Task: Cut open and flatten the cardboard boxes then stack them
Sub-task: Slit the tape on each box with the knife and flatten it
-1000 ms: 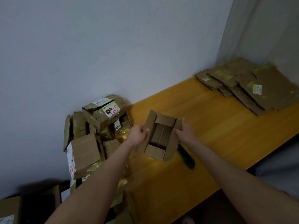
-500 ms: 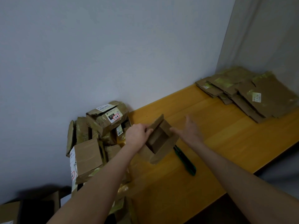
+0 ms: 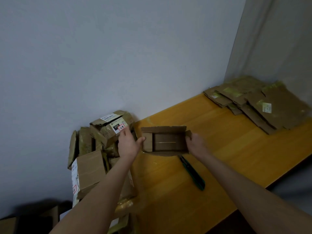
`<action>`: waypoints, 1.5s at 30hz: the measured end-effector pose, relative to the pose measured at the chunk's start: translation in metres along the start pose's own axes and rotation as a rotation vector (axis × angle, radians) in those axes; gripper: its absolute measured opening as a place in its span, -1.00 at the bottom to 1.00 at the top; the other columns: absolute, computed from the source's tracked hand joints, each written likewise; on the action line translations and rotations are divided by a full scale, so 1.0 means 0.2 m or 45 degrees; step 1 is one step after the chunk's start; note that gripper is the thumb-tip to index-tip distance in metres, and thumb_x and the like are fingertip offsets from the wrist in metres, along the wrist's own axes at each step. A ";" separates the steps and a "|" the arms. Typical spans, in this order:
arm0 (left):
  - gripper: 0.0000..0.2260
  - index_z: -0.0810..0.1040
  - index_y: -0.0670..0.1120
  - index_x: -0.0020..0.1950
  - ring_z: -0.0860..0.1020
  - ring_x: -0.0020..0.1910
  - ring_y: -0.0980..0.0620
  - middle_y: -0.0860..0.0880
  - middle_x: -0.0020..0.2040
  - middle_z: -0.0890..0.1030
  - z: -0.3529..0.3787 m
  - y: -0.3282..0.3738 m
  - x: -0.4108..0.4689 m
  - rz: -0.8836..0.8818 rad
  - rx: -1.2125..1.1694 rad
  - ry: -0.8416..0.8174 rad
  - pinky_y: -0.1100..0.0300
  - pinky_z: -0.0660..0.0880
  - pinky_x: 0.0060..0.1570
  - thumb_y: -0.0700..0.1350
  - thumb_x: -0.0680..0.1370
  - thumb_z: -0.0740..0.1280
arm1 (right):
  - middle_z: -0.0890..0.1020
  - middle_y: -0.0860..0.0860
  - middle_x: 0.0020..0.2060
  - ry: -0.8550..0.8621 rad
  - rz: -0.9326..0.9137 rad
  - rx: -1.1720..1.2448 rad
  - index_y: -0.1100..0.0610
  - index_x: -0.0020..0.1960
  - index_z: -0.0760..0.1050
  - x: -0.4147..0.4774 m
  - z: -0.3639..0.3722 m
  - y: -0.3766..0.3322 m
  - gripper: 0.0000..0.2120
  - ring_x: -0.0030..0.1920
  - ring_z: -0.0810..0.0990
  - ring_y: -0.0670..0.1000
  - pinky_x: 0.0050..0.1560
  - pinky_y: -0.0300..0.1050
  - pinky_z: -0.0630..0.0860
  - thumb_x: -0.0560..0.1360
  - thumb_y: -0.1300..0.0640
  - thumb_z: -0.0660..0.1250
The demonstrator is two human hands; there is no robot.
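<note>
- Two bare forearms entered from the bottom edge of the head view, one from each lower corner, and narrowed toward the wrists.
- No sleeve, cuff or glove covered either arm as far back as the frame showed.
- The left hand (image 3: 129,145) was bare, with no ring, watch or band on it or on its wrist.
- The right hand (image 3: 195,142) was likewise bare, its wrist plain and unadorned.
- Fingernails were too blurred to make out on either hand.
- Both forearms looked smooth, with no marks, tattoos or bandages to be seen in the dim light.
</note>
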State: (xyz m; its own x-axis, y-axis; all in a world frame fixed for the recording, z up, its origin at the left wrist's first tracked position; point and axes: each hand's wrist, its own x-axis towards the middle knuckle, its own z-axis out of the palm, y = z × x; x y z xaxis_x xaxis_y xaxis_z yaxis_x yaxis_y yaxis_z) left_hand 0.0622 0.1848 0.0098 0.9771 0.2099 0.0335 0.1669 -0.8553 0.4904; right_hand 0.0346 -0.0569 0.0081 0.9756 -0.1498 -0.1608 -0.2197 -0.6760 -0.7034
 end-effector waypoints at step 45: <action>0.04 0.19 0.10 0.53 0.48 0.28 -0.08 0.02 0.38 0.42 -0.06 -0.15 -0.08 -0.162 -0.973 -1.107 -0.12 0.44 0.30 -0.06 0.14 0.63 | 0.49 -0.03 0.26 -0.531 0.352 0.973 -0.05 0.38 0.36 -0.11 0.03 0.17 -0.43 0.19 0.50 0.06 0.02 -0.02 0.56 0.43 0.13 0.47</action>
State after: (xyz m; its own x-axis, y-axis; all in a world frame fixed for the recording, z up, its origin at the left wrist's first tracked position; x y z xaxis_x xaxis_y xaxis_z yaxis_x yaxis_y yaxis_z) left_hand 0.0405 0.2125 0.0045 0.7694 -0.3755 -0.5168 0.4369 -0.2808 0.8546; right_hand 0.0047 -0.0729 -0.0161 0.8402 0.1381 -0.5243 -0.5326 0.0291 -0.8459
